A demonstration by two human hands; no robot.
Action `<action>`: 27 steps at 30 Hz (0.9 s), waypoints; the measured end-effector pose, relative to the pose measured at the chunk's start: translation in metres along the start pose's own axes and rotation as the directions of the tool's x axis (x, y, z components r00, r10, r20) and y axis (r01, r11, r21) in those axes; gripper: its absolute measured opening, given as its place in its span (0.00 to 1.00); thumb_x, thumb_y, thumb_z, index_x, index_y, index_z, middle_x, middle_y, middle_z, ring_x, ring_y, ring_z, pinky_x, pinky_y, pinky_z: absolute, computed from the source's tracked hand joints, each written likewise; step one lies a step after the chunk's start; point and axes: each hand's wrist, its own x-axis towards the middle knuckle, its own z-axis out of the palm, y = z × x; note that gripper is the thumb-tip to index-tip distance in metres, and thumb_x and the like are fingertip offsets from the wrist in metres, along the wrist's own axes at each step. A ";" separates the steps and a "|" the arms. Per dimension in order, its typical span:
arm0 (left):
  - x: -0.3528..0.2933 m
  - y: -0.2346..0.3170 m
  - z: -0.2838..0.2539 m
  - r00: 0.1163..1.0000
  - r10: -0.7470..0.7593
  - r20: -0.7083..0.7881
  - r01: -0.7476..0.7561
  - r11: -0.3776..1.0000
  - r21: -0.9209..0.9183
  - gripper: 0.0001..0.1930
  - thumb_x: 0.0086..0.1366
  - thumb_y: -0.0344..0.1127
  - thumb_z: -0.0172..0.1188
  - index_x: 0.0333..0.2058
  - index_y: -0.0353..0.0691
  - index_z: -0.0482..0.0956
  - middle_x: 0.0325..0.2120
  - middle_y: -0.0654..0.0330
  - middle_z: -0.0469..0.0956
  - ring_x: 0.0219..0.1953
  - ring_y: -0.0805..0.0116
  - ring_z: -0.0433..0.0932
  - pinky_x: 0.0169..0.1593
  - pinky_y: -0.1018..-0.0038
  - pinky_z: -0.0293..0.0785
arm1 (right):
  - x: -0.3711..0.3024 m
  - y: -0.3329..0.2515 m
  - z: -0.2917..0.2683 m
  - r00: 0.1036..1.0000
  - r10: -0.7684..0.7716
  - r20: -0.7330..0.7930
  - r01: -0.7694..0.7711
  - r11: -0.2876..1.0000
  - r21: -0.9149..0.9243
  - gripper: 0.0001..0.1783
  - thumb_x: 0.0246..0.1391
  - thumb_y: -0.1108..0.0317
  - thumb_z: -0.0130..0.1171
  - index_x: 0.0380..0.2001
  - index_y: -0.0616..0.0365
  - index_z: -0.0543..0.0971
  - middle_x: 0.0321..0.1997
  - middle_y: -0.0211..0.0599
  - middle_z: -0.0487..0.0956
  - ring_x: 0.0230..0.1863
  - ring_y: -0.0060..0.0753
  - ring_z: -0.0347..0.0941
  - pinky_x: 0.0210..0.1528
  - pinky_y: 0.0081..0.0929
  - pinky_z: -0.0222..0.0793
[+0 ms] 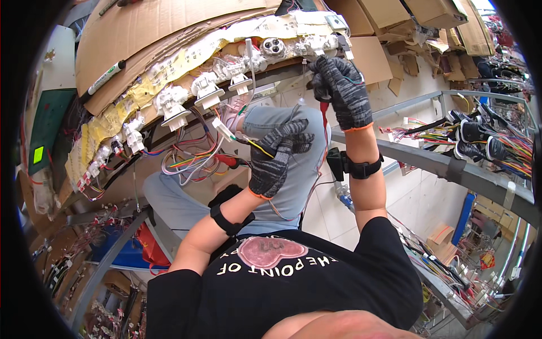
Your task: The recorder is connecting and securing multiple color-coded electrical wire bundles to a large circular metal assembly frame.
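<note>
My left hand point(276, 158), in a grey-black knit glove, is closed round a wire lead point(257, 146) with yellow and dark strands. A white plug connector point(224, 130) on that lead points away from me to the left. Just left of that hand hangs a red-handled clip or probe point(228, 161); its tip is hard to make out. My right hand point(341, 90), gloved alike, is pinched on a red test probe point(324, 107) with a thin cord trailing down. Its fingertips are close to the white connectors point(316, 46) at the board's right end, and they hide the probe's tip.
A cardboard-covered bench point(169, 28) carries yellowed paper labels, white sockets point(172, 107) and a marker point(106, 78). Loose wires point(192, 152) hang below its edge. A metal rail point(418, 158) with wire harnesses point(485, 141) lies right. Cardboard boxes point(389, 17) are stacked at back right.
</note>
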 end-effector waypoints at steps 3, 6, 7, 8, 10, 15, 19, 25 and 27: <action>0.007 -0.001 0.004 1.000 0.014 0.004 -0.014 0.999 -0.041 0.12 0.64 0.23 0.43 0.43 0.32 0.73 0.39 0.56 0.76 0.37 0.69 0.77 0.43 0.74 0.75 | 0.002 0.015 -0.013 0.953 -0.296 0.069 0.301 0.890 -0.343 0.15 0.57 0.63 0.49 0.41 0.61 0.76 0.38 0.38 0.78 0.39 0.26 0.75 0.39 0.22 0.71; 0.008 -0.002 0.007 1.000 -0.011 0.012 0.012 0.996 -0.093 0.12 0.65 0.24 0.42 0.44 0.32 0.73 0.40 0.56 0.76 0.38 0.69 0.77 0.44 0.74 0.75 | 0.000 0.018 -0.017 0.949 -0.256 0.185 0.303 0.899 -0.315 0.16 0.58 0.63 0.48 0.43 0.63 0.75 0.39 0.39 0.78 0.39 0.27 0.75 0.42 0.21 0.70; 0.008 -0.002 0.007 0.999 -0.037 0.024 0.039 0.992 -0.122 0.12 0.65 0.24 0.41 0.44 0.32 0.72 0.40 0.55 0.76 0.38 0.68 0.77 0.44 0.74 0.75 | -0.003 0.011 -0.007 0.994 -0.024 0.103 0.026 0.999 -0.020 0.15 0.58 0.64 0.47 0.42 0.64 0.75 0.39 0.39 0.78 0.39 0.27 0.75 0.42 0.22 0.70; 0.009 -0.001 0.008 0.999 -0.037 0.025 0.040 0.992 -0.123 0.12 0.65 0.24 0.41 0.44 0.32 0.72 0.40 0.55 0.76 0.38 0.68 0.77 0.44 0.74 0.75 | -0.003 0.012 -0.005 0.994 -0.024 0.102 0.027 0.999 -0.021 0.15 0.58 0.64 0.47 0.42 0.64 0.75 0.39 0.39 0.78 0.39 0.27 0.75 0.42 0.22 0.70; 0.010 0.001 0.010 0.994 -0.101 0.031 0.104 0.979 -0.174 0.13 0.65 0.24 0.41 0.44 0.32 0.72 0.41 0.55 0.76 0.39 0.67 0.77 0.45 0.73 0.75 | -0.003 0.013 -0.003 0.994 -0.020 0.107 -0.002 0.979 0.203 0.15 0.58 0.65 0.48 0.42 0.64 0.75 0.36 0.37 0.78 0.37 0.25 0.75 0.42 0.21 0.70; 0.009 -0.012 0.008 0.998 -0.064 0.012 0.064 0.995 -0.072 0.14 0.64 0.23 0.40 0.45 0.32 0.71 0.42 0.54 0.75 0.42 0.66 0.76 0.48 0.72 0.73 | 0.001 0.018 -0.003 0.997 -0.004 0.075 -0.009 0.984 0.178 0.13 0.55 0.65 0.52 0.39 0.62 0.76 0.31 0.32 0.77 0.33 0.22 0.73 0.39 0.20 0.69; 0.009 -0.013 0.011 0.999 -0.025 -0.027 0.022 0.995 -0.096 0.14 0.65 0.23 0.39 0.45 0.33 0.71 0.45 0.54 0.72 0.45 0.67 0.73 0.51 0.71 0.71 | 0.005 0.021 0.001 0.998 0.046 -0.032 -0.040 0.988 0.152 0.09 0.53 0.66 0.56 0.35 0.59 0.77 0.29 0.28 0.77 0.30 0.19 0.71 0.33 0.17 0.67; 0.010 -0.019 0.010 0.959 0.269 -0.093 -0.235 0.932 0.278 0.14 0.59 0.20 0.43 0.40 0.34 0.74 0.46 0.52 0.71 0.48 0.61 0.70 0.53 0.70 0.66 | 0.005 0.010 0.010 0.992 0.090 -0.087 -0.083 0.994 0.075 0.09 0.51 0.66 0.58 0.34 0.59 0.78 0.27 0.27 0.77 0.28 0.17 0.70 0.30 0.15 0.63; 0.009 -0.019 0.010 0.957 0.283 -0.060 -0.249 0.912 0.326 0.14 0.58 0.19 0.42 0.41 0.33 0.73 0.47 0.52 0.71 0.49 0.61 0.69 0.54 0.70 0.64 | 0.007 0.010 0.006 0.992 0.087 -0.088 -0.082 0.995 0.057 0.09 0.51 0.66 0.58 0.33 0.59 0.78 0.27 0.27 0.77 0.27 0.16 0.70 0.30 0.15 0.63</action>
